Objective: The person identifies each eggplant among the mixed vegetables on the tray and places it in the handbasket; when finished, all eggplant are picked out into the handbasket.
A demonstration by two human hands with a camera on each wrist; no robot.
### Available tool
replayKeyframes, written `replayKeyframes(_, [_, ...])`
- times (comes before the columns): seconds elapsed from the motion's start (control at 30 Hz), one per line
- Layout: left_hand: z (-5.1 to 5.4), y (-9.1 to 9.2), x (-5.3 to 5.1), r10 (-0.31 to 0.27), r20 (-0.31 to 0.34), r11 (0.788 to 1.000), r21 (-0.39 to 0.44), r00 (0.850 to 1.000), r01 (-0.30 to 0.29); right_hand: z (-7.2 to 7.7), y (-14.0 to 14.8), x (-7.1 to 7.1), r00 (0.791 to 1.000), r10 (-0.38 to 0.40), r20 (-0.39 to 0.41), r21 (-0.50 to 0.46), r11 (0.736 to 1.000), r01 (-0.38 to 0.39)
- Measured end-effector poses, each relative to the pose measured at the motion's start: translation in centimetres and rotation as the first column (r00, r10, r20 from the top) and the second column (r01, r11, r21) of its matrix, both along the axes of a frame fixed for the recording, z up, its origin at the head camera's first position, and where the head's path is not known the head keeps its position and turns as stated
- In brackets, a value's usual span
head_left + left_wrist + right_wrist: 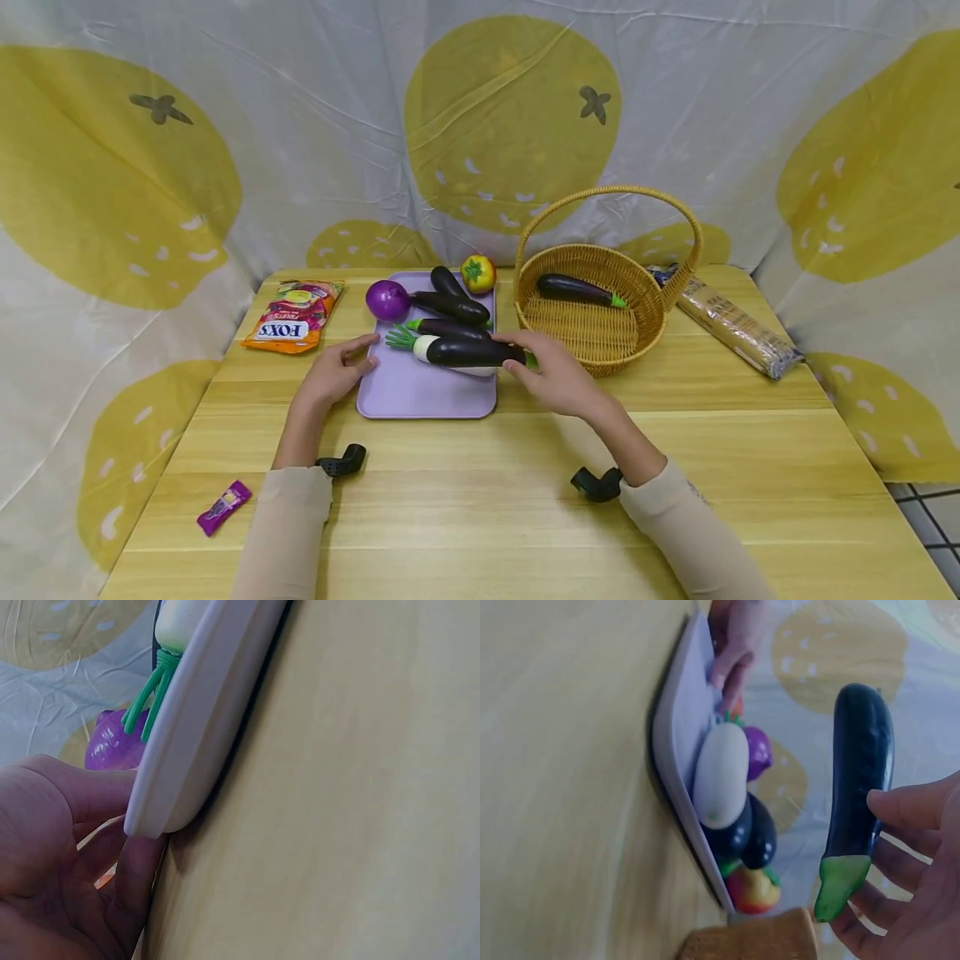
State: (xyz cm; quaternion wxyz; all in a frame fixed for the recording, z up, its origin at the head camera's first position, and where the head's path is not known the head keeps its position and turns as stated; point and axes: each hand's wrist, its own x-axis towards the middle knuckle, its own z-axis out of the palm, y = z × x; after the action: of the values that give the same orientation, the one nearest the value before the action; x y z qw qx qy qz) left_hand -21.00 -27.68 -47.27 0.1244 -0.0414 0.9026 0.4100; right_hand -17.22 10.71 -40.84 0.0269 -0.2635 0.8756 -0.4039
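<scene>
My right hand [557,375] holds a dark eggplant [861,772] by its green-stemmed end, raised above the lilac tray [427,400]. The left hand [335,372] grips the tray's left rim, thumb on top and fingers at its side and underneath. On the tray, a white radish [721,776] with green leaves lies partly hidden below the held eggplant in the head view. Several more dark eggplants [452,307], a purple onion [387,301] and a red-yellow fruit [478,273] with a green calyx are behind it. Another eggplant [573,289] lies inside the wicker basket [577,337].
The basket's tall handle [607,191] arches up to the tray's right. Beyond it lies a long clear-wrapped package [731,325]. An orange-and-red candy bag [296,317] is left of the tray, and a small purple packet [223,507] sits near the front left.
</scene>
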Motion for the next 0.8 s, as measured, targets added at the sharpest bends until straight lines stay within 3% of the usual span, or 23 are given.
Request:
replayKeyframes(0.4, [-0.2,-0.1,0.0,0.0,-0.015,1.0,0.008,1.0,0.0,2.0,5.0,-1.5,0.995,-0.1,0.011,0.004,0.995,0.1])
replayKeyframes(0.8, [-0.1,0.1,0.0,0.001,-0.013,1.0,0.009,1.0,-0.001,1.0,10.6,-6.1,0.98,-0.183,0.076,0.083,0.981,0.177])
